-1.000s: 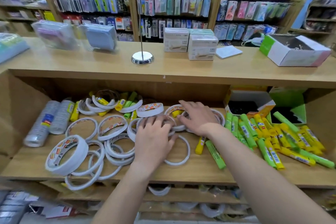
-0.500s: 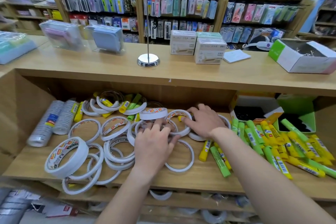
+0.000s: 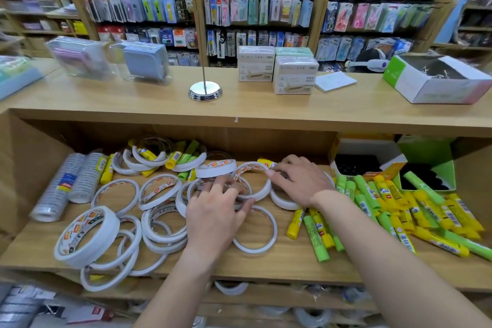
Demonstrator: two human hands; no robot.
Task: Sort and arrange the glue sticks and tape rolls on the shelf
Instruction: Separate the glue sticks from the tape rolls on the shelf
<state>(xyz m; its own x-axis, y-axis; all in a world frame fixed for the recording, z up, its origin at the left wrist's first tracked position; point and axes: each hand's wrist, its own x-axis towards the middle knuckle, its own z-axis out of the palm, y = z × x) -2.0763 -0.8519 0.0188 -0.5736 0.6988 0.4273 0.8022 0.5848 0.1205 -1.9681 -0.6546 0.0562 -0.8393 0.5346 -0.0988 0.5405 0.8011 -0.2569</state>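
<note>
Several white tape rolls [image 3: 159, 192] lie scattered over the left and middle of the wooden shelf [image 3: 266, 266], a wide one [image 3: 85, 237] at the front left. Yellow and green glue sticks [image 3: 386, 202] are piled on the right. A few more glue sticks [image 3: 186, 157] sit among the rolls at the back. My left hand [image 3: 215, 213] lies on overlapping rolls in the middle, its fingers curled over their rims. Just right of it, my right hand [image 3: 300, 181] rests on other rolls, fingertips touching the rim of one roll [image 3: 253, 181].
Two wrapped stacks of tape [image 3: 64, 184] lie at the far left. A yellow-and-white box [image 3: 359, 157] and a green box [image 3: 426, 157] stand at the back right. The counter top [image 3: 266, 106] overhangs the shelf, carrying a metal stand [image 3: 205, 90] and boxes.
Both hands stay on the middle rolls. My right hand has drawn slightly left toward the left hand, and the rolls under them sit closer together.
</note>
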